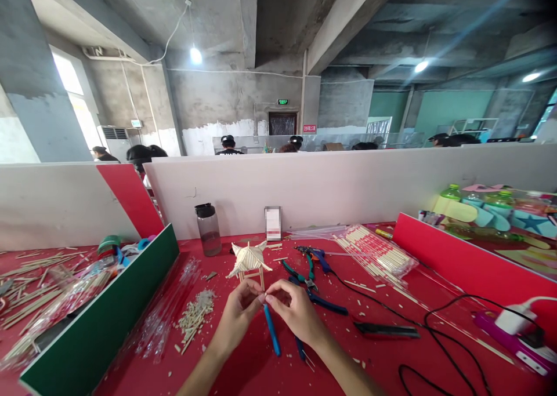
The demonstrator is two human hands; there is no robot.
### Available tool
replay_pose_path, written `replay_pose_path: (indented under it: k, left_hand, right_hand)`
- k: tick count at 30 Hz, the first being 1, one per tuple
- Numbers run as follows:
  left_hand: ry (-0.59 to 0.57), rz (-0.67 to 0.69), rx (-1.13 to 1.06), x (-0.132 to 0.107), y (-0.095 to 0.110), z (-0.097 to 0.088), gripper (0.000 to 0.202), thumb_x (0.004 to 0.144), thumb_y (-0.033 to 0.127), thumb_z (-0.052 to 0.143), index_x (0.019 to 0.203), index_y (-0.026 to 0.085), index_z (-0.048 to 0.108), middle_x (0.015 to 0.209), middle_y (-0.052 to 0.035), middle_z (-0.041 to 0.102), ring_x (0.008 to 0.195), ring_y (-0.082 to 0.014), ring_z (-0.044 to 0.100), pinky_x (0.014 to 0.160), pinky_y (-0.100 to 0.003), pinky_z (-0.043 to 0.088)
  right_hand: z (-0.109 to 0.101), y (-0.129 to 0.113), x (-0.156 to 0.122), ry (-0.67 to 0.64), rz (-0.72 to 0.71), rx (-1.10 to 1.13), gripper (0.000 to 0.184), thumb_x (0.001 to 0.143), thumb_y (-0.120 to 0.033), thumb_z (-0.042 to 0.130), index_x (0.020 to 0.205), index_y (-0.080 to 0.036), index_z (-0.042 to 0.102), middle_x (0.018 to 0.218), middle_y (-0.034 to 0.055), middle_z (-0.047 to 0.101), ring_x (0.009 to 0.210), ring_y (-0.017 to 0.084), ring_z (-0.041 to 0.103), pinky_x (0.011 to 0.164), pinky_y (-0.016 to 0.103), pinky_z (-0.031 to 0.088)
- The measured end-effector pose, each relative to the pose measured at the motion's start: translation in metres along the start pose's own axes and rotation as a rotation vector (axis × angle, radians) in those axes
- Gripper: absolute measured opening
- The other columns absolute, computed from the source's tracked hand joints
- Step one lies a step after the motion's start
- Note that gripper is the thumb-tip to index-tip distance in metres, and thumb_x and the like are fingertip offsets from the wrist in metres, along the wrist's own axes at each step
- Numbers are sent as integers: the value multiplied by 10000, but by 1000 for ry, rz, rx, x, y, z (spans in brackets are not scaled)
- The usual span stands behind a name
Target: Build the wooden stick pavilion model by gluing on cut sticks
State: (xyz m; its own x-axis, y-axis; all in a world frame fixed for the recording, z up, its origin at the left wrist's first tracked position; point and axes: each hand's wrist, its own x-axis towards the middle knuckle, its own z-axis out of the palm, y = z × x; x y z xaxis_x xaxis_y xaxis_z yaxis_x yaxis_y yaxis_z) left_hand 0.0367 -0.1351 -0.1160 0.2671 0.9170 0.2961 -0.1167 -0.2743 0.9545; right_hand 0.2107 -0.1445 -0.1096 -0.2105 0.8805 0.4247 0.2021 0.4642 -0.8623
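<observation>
Two hands in view, right? What are they doing?

Left hand (238,312) and right hand (296,312) both curl in, fingertips meeting. Contact point's too small for us to read; we can't tell if either is gripping.

Where's our stick model (249,259)?

Just beyond the fingertips, upright on posts, pointed roof. We can't tell if fingers touch it. Blue rod (272,332) lies below the fingertips, between the wrists.

Left side?

Heap of cut stick bits (196,315) near the left hand, then clear plastic wrap (161,315), then a green panel (104,309) standing on edge. Dark-lidded bottle (209,233) behind the heap.

Right side?

Green-handled pliers (310,267) past the right hand, a corded blue tool (321,259) next to them. Black cutter (386,330) farther right. Bagged sticks (378,251) behind that, purple power strip (513,341) at the far right.

Beyond?

White partition (348,193) behind our red table (235,375). We see people's heads over it.
</observation>
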Motion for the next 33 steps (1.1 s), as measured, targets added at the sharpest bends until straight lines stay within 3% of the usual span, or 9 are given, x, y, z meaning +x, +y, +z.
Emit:
replay_pose_path:
  k: [13, 21, 33]
  left_hand:
    - [-8, -10, 92, -1, 2, 2, 266, 831, 417, 714, 882, 187, 592, 833, -8, 608, 775, -163, 583, 715, -258, 481]
    - [-27, -31, 165, -1, -5, 2, 286, 879, 441, 651, 889, 155, 654, 789, -32, 646, 754, -173, 578, 696, -261, 460]
    - [-37, -44, 280, -3, 2, 5, 350, 893, 483, 606, 836, 139, 638, 711, -8, 563, 668, -150, 483, 619, -251, 394]
  right_hand:
    - [1, 1, 0, -14, 20, 41, 179, 929, -328, 569, 835, -191, 636, 750, 4, 665, 680, 148, 600, 640, 234, 454]
    - [1, 2, 1, 41, 36, 24, 222, 913, -369, 579, 809, -184, 645, 712, 6, 644, 654, 150, 583, 609, 236, 443]
    - [-2, 8, 5, 4, 22, -3, 231, 916, -344, 568, 806, -169, 672, 715, 2, 654, 671, 148, 591, 628, 231, 433]
